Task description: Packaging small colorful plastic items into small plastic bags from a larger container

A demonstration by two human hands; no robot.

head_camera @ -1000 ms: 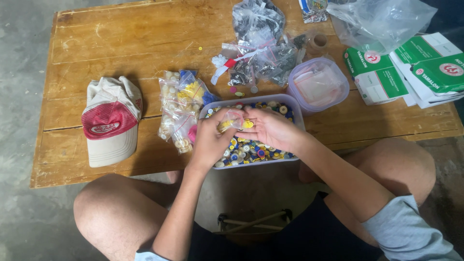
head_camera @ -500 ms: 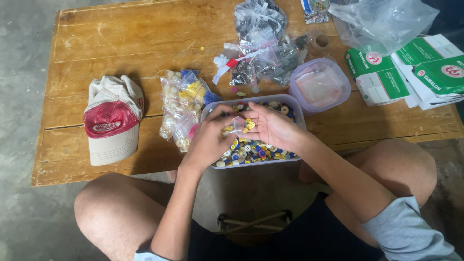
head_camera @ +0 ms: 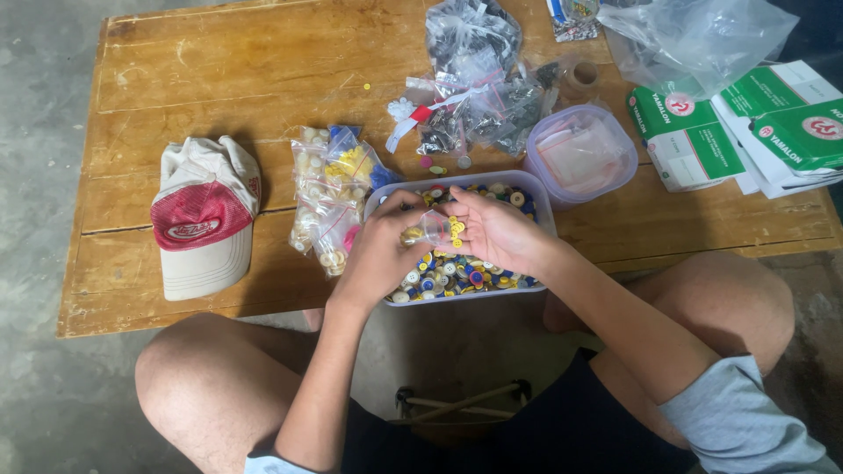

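A clear plastic box [head_camera: 542, 200] full of mixed coloured buttons sits at the near edge of the wooden table [head_camera: 219, 79]. Over it, my left hand [head_camera: 379, 250] and my right hand [head_camera: 496, 230] together hold a small clear bag [head_camera: 436, 226] with yellow buttons in it. The fingers of both hands pinch the bag from either side. Just left of the box lies a heap of small bags of sorted buttons [head_camera: 332, 193], white, yellow and blue.
A red and cream cap [head_camera: 204, 215] lies at the left. Behind the box are bags of dark parts [head_camera: 479, 92], a lidded purple tub [head_camera: 581, 156] and a tape roll [head_camera: 580, 79]. Green and white cartons [head_camera: 755, 132] and a big clear bag [head_camera: 702, 35] fill the right.
Both hands have stayed over the button box, fingers shifting slightly around the small bag of yellow buttons. Nothing else on the table has moved.
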